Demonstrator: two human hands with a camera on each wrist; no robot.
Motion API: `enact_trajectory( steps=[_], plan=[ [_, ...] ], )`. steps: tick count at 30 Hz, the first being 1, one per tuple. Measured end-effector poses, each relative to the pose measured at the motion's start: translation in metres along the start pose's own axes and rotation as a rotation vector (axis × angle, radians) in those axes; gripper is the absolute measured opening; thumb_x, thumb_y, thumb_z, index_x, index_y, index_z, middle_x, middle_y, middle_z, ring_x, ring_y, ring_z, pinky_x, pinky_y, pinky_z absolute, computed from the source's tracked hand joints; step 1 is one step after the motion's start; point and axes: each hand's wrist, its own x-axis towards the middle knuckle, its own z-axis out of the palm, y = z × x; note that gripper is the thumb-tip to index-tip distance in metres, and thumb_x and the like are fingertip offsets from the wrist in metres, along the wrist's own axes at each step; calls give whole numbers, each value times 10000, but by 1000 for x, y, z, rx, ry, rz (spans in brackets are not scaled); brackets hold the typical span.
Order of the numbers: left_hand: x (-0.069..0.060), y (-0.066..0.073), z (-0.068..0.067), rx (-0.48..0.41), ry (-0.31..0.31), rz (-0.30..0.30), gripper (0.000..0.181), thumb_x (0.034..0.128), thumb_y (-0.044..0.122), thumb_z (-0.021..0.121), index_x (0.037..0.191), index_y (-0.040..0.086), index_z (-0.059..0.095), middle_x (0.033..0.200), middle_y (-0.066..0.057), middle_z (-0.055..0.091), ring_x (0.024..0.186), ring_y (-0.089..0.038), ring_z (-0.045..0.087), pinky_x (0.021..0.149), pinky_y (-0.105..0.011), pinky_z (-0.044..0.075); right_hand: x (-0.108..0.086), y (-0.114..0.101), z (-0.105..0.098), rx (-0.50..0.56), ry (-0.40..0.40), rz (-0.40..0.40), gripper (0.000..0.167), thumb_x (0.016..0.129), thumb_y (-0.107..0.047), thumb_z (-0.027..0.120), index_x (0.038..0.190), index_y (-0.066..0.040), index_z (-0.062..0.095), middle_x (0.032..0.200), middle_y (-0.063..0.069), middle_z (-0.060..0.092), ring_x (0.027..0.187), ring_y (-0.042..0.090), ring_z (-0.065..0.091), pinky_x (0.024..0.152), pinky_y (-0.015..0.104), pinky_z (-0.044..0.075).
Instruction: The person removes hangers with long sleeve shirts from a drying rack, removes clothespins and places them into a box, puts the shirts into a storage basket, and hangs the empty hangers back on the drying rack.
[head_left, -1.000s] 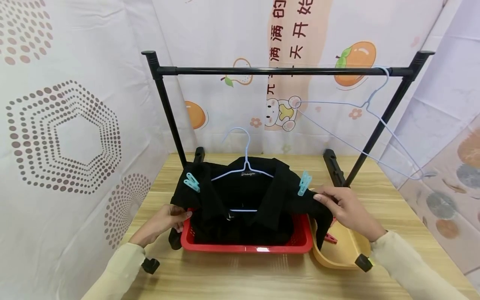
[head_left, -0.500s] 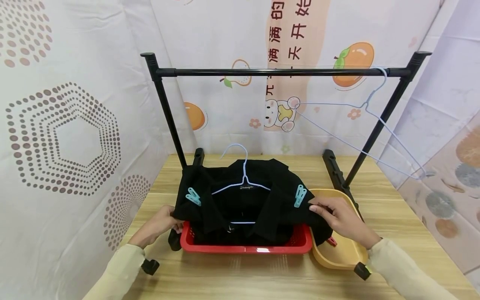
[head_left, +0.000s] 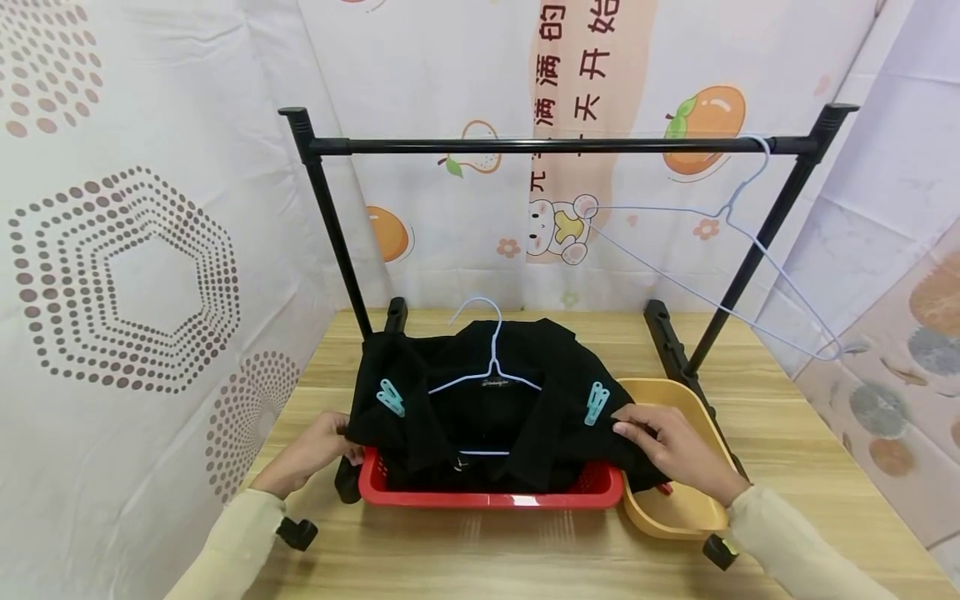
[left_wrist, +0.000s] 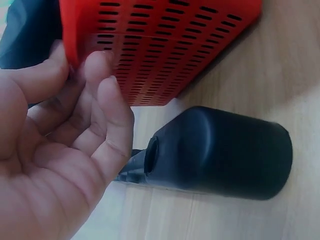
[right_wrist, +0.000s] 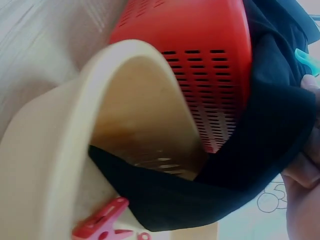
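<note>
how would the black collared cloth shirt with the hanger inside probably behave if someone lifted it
The black collared cloth shirt would probably be floppy: one sleeve droops into the yellow plastic tub. Its top should stay spread, since a thin pale blue hanger runs inside. It may resist sliding off, with turquoise clothespins clipped on either side.

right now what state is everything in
red basket: upright
black shirt: draped over red basket
black rack: upright
lower hanger: inside shirt, unhung
upper hanger: hung on rack
teal clips: on black shirt
yellow basin: holding red clip
left hand: at red basket rim, grip unclear
right hand: pinching shirt
</note>
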Motion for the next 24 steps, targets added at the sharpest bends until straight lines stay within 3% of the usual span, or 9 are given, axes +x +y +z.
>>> enact_trajectory(
  steps=[5, 8, 10, 13, 17, 19, 21, 24],
  plan=[
    [-2, -1, -6, -8, -16, -7, 124, 865, -104, 553, 900, -67, 666, 777, -115, 657, 734, -253, 643, 721, -366, 550, -1, 1, 5, -4, -9, -11, 314, 905, 66, 725, 991, -236, 722, 920, -144, 703, 787, 29, 624, 737, 155, 469],
    [-3, 0, -10, 12, 4, -1, 151, 910, -86, 550, 985, -91, 681, 839, -105, 676, 748, -234, 652, 725, -365, 561, -2, 1, 6, -11, -9, -14, 315, 904, 60, 729, 996, -241, 720, 921, -152, 702, 783, 23, 621, 731, 155, 463],
    [-4, 2, -14, 44, 40, 12, 160, 951, -68, 549, 1039, -100, 679, 883, -102, 679, 751, -221, 656, 722, -364, 567, -2, 1, 6, -17, -10, -11, 315, 904, 55, 731, 999, -246, 720, 919, -156, 700, 773, 18, 615, 723, 154, 460],
    [-8, 8, -18, 109, 147, 34, 146, 1008, 21, 601, 1076, -65, 697, 915, -99, 685, 761, -221, 661, 715, -345, 569, -4, 2, 7, -37, -16, 1, 308, 907, 39, 736, 1004, -253, 721, 927, -160, 702, 776, 9, 617, 728, 151, 462],
    [-14, 18, -18, 124, 298, 130, 200, 1012, 178, 687, 1067, -8, 736, 923, -154, 699, 765, -209, 666, 704, -316, 566, -5, 3, 8, -64, -21, 11, 302, 905, 27, 744, 1003, -258, 719, 929, -168, 700, 776, -1, 617, 729, 148, 461],
    [-16, 22, -17, 111, 334, 207, 214, 1000, 206, 709, 1073, 9, 748, 950, -171, 712, 768, -182, 671, 709, -315, 576, -5, 3, 8, -69, -18, 11, 303, 904, 27, 744, 1003, -258, 719, 926, -169, 699, 768, -2, 613, 721, 148, 458],
    [-18, 25, -15, 132, 333, 265, 180, 997, 204, 713, 1086, 54, 754, 994, -142, 724, 808, -159, 679, 726, -291, 571, -5, 2, 8, -73, -12, 7, 305, 902, 30, 745, 1006, -255, 721, 924, -168, 699, 763, -4, 609, 718, 148, 457],
    [-18, 27, -11, 199, 265, 334, 158, 984, 195, 729, 1135, 157, 755, 1076, -35, 726, 909, -133, 673, 783, -278, 554, -6, 2, 9, -71, -8, 9, 306, 902, 34, 744, 1011, -252, 725, 927, -164, 703, 768, 0, 615, 725, 147, 461]
  ],
)
